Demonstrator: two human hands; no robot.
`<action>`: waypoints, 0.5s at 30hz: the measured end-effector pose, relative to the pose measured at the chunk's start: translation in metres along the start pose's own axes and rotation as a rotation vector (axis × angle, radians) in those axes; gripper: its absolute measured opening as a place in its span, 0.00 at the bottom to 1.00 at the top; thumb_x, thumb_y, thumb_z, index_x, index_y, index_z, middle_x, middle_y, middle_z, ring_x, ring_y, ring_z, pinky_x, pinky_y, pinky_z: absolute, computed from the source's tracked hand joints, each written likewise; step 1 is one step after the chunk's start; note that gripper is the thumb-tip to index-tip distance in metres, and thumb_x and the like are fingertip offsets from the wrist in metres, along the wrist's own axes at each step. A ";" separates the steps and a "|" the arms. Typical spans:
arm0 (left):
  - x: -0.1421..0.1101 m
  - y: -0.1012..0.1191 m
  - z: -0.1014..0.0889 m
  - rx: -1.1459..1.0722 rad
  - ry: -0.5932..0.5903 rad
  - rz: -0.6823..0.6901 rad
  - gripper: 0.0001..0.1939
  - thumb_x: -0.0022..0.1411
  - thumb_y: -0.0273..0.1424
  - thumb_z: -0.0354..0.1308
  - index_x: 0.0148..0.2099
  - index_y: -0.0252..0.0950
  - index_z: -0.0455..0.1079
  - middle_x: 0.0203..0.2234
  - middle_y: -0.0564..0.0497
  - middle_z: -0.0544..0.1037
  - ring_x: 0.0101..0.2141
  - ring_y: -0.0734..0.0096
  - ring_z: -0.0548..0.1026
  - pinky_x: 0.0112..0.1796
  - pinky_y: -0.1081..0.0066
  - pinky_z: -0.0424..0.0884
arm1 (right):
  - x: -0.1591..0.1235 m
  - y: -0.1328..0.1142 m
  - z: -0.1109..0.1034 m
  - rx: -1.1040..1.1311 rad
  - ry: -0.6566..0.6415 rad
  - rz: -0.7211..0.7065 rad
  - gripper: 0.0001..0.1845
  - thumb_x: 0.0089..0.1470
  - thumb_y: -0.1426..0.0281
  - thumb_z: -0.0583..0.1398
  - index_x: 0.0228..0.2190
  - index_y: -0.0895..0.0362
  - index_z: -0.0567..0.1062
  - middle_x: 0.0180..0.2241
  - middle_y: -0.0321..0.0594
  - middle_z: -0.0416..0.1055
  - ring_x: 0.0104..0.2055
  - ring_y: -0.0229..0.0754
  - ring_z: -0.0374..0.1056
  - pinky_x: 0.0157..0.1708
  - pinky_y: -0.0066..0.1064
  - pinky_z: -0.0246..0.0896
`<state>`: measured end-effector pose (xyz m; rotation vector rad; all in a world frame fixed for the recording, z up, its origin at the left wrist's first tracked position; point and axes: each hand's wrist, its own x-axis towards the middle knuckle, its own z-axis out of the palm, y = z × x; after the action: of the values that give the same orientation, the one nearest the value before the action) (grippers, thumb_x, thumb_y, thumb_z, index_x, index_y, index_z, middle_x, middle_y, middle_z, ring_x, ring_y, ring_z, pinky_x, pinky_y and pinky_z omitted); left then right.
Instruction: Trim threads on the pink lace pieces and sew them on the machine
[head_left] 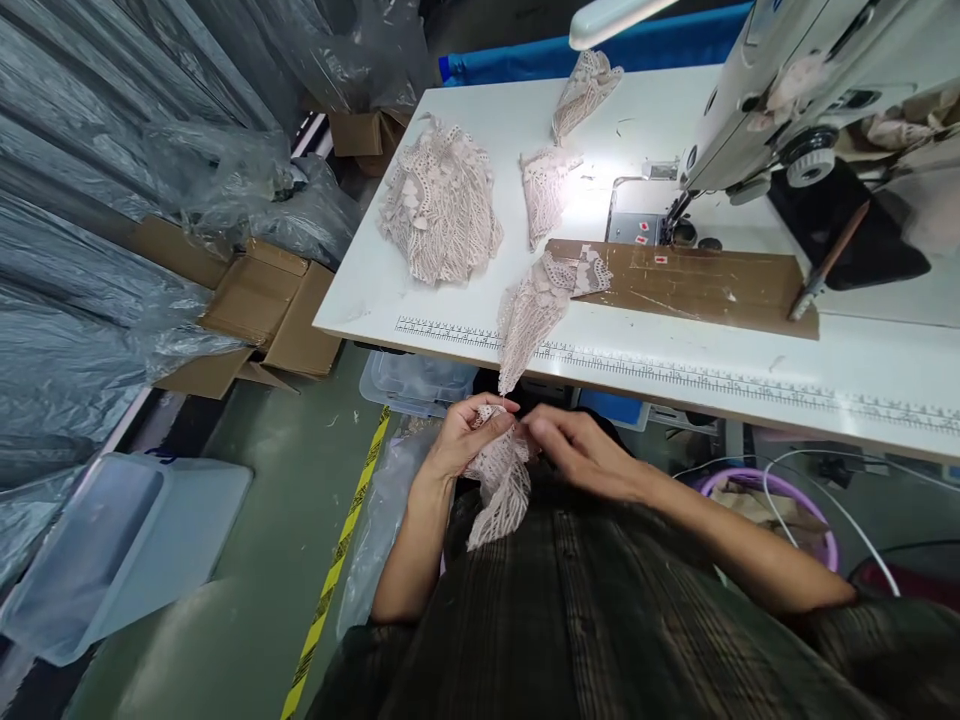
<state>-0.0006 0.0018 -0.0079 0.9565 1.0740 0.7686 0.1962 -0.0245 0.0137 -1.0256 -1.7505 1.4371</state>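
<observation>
A pale pink lace piece (501, 490) hangs over my lap, pinched between the thumb and fingers of my left hand (466, 432). My right hand (574, 445) is closed beside it at the lace's right side; whatever its fingertips hold is too small to make out. Just above my hands, another lace piece (532, 315) droops over the table's front edge, its lower tip close to my left fingers. A heap of lace pieces (441, 205) lies at the table's left, and two more pieces lie near the sewing machine, one a folded lace piece (546, 190).
A sewing machine (780, 110) stands at the right of the white table (465, 335). A brown cardboard strip (697, 290) lies before its needle, with a pointed tool (829, 262) across it. Cardboard boxes (262, 300) and a clear plastic bin (127, 550) sit left on the floor.
</observation>
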 end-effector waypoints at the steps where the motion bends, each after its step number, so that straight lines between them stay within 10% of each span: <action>1: 0.000 0.001 0.000 0.033 0.013 0.018 0.19 0.48 0.39 0.71 0.38 0.33 0.76 0.29 0.49 0.78 0.29 0.72 0.73 0.32 0.75 0.67 | 0.003 0.004 -0.002 -0.020 0.050 0.058 0.25 0.67 0.55 0.44 0.33 0.59 0.70 0.25 0.36 0.65 0.27 0.35 0.58 0.29 0.27 0.55; 15: -0.006 0.009 -0.005 0.152 0.040 0.101 0.16 0.55 0.41 0.65 0.36 0.32 0.78 0.30 0.48 0.79 0.31 0.71 0.73 0.34 0.74 0.67 | 0.040 0.022 0.009 -0.212 0.111 0.122 0.25 0.65 0.54 0.45 0.23 0.57 0.63 0.20 0.32 0.57 0.23 0.34 0.52 0.26 0.29 0.44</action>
<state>-0.0072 0.0019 0.0020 1.1349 1.1380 0.7998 0.1724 0.0080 -0.0097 -1.3183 -1.8137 1.2583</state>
